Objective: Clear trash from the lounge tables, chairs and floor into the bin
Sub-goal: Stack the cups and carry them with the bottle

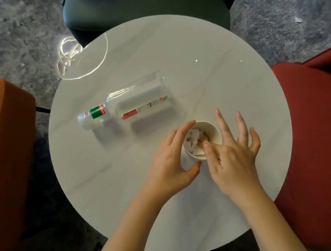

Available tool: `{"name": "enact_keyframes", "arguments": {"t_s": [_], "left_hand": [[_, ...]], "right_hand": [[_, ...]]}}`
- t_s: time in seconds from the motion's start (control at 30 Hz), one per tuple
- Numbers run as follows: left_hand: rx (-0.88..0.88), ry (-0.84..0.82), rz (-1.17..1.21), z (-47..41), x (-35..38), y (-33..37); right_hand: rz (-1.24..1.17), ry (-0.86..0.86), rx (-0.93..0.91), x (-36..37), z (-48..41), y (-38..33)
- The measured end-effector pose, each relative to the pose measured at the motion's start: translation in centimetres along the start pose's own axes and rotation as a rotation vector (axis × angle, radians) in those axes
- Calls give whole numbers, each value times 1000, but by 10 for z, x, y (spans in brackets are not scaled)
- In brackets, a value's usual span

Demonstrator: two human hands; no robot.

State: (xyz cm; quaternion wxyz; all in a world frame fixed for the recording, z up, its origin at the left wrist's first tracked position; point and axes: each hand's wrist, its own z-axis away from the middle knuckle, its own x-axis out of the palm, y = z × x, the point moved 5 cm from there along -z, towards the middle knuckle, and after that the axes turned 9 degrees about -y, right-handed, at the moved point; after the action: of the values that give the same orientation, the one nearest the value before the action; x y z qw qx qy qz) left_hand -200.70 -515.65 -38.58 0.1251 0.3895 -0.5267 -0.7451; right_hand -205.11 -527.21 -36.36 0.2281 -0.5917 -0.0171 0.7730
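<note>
A white paper cup (pixel 211 130) stands on the round white table (pixel 226 76), holding a crumpled white tissue (pixel 192 138) and a small brown scrap (pixel 203 137). My left hand (pixel 169 161) curls around the cup's left side, its forefinger on the far rim and its thumb at the near edge. My right hand (pixel 233 159) hovers over the cup's right side with fingers spread straight, and its thumb tip presses down into the cup. A clear plastic bottle (pixel 124 103) with a green and red label lies on its side to the left of the cup.
An orange chair (pixel 4 151) stands at the left, a red chair (pixel 319 136) at the right and a dark green chair (pixel 146 5) beyond the table. A coiled white cable (pixel 68 53) and a small pale scrap (pixel 298 19) lie on the grey carpet.
</note>
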Motion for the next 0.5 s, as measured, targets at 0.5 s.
{"name": "enact_keyframes", "arguments": {"t_s": [0.5], "left_hand": [[-123,254,139,16,-35,24]], "right_hand": [[-337,171,-252,-50,-6,-34]]}}
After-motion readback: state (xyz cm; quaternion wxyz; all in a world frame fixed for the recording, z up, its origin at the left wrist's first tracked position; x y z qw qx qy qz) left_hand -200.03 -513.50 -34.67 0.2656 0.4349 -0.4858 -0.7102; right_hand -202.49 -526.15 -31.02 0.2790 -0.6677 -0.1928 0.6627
